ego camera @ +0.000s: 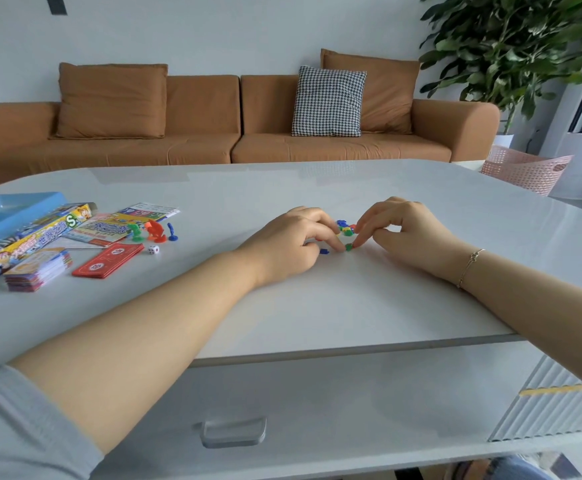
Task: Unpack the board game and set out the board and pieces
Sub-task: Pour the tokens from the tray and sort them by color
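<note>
A pale grey bench (317, 306) stands before an orange sofa (213, 133) with a checked cushion (328, 102). At its middle the left hand (282, 247) and right hand (407, 233) meet, fingers curled, fingertips of both touching a small green piece (349, 246). A little heap of coloured pieces (345, 228) lies just beyond, and a blue piece (324, 251) sits beside the left hand. Well apart to the left stand green, orange and blue pawns (152, 231), a die (153, 250), red play money (109, 260), a card stack (38, 270), the folded board (123, 225) and the game box (23, 230).
</note>
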